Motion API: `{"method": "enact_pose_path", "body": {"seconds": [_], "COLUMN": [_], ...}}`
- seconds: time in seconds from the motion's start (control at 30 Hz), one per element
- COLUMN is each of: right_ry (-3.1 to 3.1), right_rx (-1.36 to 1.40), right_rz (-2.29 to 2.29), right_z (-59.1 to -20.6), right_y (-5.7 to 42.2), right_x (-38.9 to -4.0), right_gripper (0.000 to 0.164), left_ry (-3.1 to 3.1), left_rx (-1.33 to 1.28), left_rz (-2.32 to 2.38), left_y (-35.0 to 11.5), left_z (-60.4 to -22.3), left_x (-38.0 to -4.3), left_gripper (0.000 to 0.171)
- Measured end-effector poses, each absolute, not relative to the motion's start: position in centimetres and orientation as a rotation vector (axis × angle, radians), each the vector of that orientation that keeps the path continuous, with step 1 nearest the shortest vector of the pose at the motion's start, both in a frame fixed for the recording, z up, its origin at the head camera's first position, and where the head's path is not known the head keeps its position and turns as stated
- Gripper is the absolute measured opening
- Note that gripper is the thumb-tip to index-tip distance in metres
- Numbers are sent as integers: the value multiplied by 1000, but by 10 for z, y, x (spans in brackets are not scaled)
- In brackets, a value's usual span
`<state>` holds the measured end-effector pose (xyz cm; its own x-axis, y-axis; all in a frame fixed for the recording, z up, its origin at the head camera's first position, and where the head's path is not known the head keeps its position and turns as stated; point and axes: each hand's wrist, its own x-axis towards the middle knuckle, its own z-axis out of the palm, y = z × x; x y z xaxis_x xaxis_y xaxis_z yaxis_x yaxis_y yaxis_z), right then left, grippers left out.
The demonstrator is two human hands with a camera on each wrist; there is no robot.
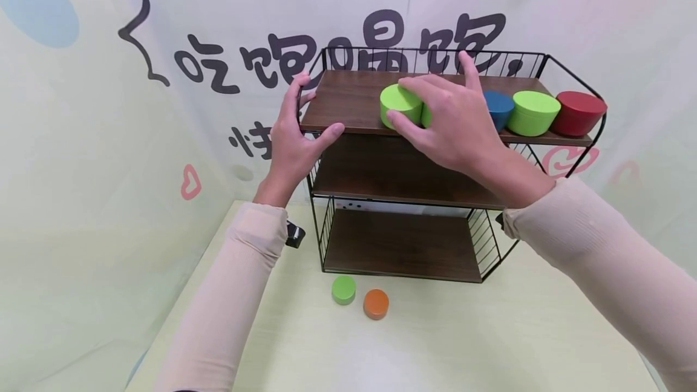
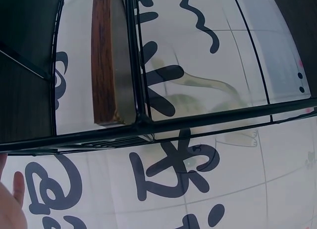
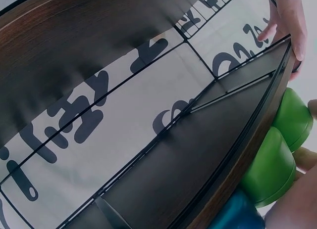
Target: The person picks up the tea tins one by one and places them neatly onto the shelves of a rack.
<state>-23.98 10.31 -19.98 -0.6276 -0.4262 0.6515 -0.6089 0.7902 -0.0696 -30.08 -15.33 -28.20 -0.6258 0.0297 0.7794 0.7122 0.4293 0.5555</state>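
container [image 1: 397, 103], bright green, pinched in the right hand [image 1: 452, 120], sits right of the left hand [image 1: 295, 138], which grips the shelf [image 1: 345, 98].

On the top board [image 1: 348, 98], a hand could pass between my left hand [image 1: 296, 135] and the first green box [image 1: 401, 104], from the front or from above. To the right, my right hand [image 1: 454, 120] and a row of boxes, ending with the red box [image 1: 580, 112], block the way. Behind them stands the wire rail [image 1: 392, 48]. The bottom board [image 1: 403, 244] is reachable from the front, between its wire sides.
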Motion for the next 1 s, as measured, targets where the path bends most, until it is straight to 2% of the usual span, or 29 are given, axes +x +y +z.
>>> {"method": "enact_pose_path", "body": {"seconds": [0.43, 0.73, 1.0], "right_ry": [-2353, -2176, -1958], "right_rx": [757, 800, 901], "right_rz": [359, 467, 554], "right_z": [-199, -193, -203], "right_y": [100, 111, 122], "right_x": [-240, -224, -212], "right_gripper": [47, 41, 41], "left_ry": [-1965, -1972, -1981], "left_rx": [-640, -634, -621], "left_rz": [-1237, -1221, -1226], "left_y": [-153, -153, -153], "left_z": [-281, -280, -281], "left_x": [-299, -299, -298], "left_gripper": [84, 85, 85]}}
